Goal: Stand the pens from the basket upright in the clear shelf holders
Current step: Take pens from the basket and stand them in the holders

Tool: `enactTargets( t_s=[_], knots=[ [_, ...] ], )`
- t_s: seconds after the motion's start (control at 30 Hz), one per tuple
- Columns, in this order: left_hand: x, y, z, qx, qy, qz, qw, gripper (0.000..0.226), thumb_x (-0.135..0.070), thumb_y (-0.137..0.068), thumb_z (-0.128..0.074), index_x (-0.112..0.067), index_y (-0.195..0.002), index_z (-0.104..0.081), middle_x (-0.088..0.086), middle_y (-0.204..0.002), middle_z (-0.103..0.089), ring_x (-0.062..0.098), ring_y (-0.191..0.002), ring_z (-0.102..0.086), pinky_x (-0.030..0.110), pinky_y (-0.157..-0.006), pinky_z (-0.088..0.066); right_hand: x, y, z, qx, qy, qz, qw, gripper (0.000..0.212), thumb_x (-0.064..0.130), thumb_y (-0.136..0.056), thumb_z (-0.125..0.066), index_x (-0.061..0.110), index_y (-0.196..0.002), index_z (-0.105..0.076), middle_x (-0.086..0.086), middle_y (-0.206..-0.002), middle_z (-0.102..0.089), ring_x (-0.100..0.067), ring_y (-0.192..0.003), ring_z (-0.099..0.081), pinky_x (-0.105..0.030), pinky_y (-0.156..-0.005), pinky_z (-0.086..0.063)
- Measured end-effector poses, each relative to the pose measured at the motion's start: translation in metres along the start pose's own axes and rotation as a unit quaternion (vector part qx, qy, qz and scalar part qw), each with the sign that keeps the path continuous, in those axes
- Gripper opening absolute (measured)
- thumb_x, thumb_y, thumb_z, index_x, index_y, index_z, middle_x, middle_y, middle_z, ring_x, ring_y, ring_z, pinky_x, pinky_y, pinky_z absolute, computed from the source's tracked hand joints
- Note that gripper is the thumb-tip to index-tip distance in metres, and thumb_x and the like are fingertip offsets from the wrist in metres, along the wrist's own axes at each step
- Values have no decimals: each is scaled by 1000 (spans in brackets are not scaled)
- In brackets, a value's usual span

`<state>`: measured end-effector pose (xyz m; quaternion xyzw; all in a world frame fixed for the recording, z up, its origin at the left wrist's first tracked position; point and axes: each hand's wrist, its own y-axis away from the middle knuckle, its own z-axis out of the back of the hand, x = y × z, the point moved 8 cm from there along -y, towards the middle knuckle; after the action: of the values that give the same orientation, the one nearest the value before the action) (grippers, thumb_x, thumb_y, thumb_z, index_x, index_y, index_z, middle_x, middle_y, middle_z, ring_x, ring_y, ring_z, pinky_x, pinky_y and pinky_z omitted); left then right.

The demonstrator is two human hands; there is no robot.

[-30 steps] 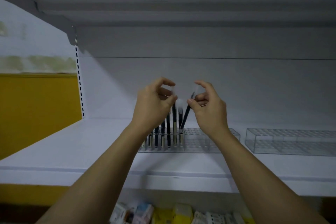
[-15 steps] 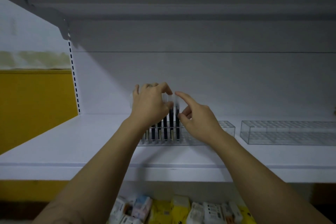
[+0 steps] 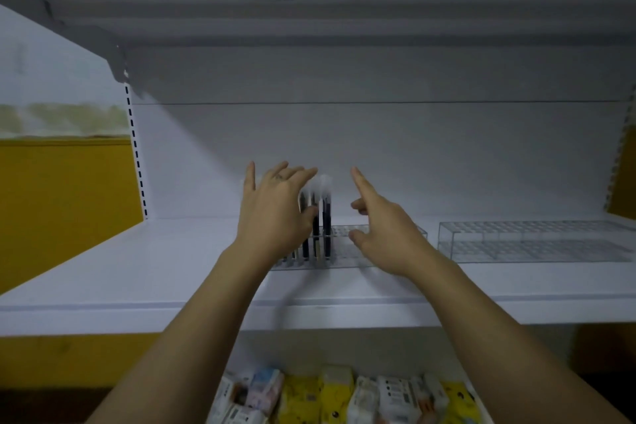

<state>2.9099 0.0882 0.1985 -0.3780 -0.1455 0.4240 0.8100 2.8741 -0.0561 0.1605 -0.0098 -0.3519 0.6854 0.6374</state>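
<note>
White metal shelving fills your view, and both your arms reach up over the front edge of the flat white shelf [image 3: 137, 268].

Your left grip [image 3: 275, 217] is open. Its fingers are spread and fairly straight, pointing up and back, and it holds nothing. It sits right in front of the dark upright pens [image 3: 326, 217] and covers the left ones of the row. The blur hides whether your thumb touches them.

Your right grip [image 3: 385, 231] is open too. The forefinger stretches up toward the back panel, the other fingers are loosely bent, and nothing is in it. It hangs just to the right of the pens, apart from them.

The pens have dark barrels and pale caps. They stand upright side by side at the left end of the clear plastic grid holder [image 3: 346, 253], which sits on the shelf. Your right wrist covers part of its right half.

A second clear grid holder [image 3: 533, 241] of the same kind lies further right on the same shelf, near the first but not touching it.

To your left, a white upright with black slots [image 3: 136, 148] edges the back panel, and a yellow wall [image 3: 62, 203] lies beyond it. Overhead is the grey underside of the upper shelf [image 3: 309, 10]. Below the shelf's front edge, a row of small white and yellow packs [image 3: 327, 396] lines the bottom of your view.
</note>
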Motion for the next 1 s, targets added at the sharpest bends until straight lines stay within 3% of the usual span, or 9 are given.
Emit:
enactTargets(
  t_s=[0.27, 0.33, 0.43, 0.57, 0.67, 0.83, 1.0],
  knots=[
    [-46, 69, -20, 15, 57, -66, 996, 54, -36, -91, -58, -27, -142, -42, -7, -147, -43, 11, -142, -27, 34, -120, 0, -25, 63, 8, -18, 36, -15, 999, 76, 35, -87, -67, 37, -149, -24, 6, -141, -46, -14, -128, -45, -33, -104, -40],
    [-59, 90, -28, 24, 72, -84, 994, 51, -35, -90, -59, -24, -139, -47, -4, -143, -48, 15, -137, -36, 34, -119, -11, -32, 85, 7, -36, 40, -20, 998, 70, 36, -87, -67, 37, -147, -31, 7, -141, -47, -13, -127, -45, -33, -104, -41],
    [-74, 122, -41, 21, 107, -90, 990, 40, -31, -87, -63, -20, -126, -59, 1, -121, -60, 23, -113, -54, 37, -97, -40, -40, 121, 6, -80, 34, -21, 996, 55, 31, -87, -69, 33, -137, -47, 9, -133, -52, -11, -122, -48, -33, -103, -42],
    [-88, 166, -63, 20, 149, -75, 986, 29, -31, -86, -60, -20, -113, -64, -1, -102, -61, 23, -95, -58, 38, -80, -47, -57, 173, -7, -126, 3, -27, 992, 34, 22, -86, -70, 26, -119, -62, 14, -113, -55, -7, -111, -52, -26, -95, -44],
    [-99, 206, -94, 71, 153, -59, 984, 33, -35, -87, -60, -22, -117, -63, 0, -106, -63, 24, -97, -59, 37, -81, -47, -87, 210, -36, -93, 27, -72, 993, 35, 28, -87, -69, 26, -121, -61, 9, -118, -57, -12, -114, -51, -24, -92, -40],
    [-109, 275, -159, 213, 158, -6, 964, 48, -41, -90, -58, -26, -134, -50, -6, -133, -55, 20, -120, -50, 33, -96, -40, -141, 266, -100, 30, 69, -157, 985, 47, 32, -88, -66, 28, -133, -53, 4, -133, -51, -17, -125, -44, -28, -101, -35],
    [-120, 338, -229, 358, 150, 34, 921, 56, -44, -90, -57, -27, -141, -41, -3, -143, -46, 22, -130, -41, 37, -103, -37, -197, 313, -159, 163, 83, -225, 957, 58, 36, -89, -65, 26, -142, -43, 0, -145, -41, -21, -133, -37, -30, -105, -33]
  ],
)
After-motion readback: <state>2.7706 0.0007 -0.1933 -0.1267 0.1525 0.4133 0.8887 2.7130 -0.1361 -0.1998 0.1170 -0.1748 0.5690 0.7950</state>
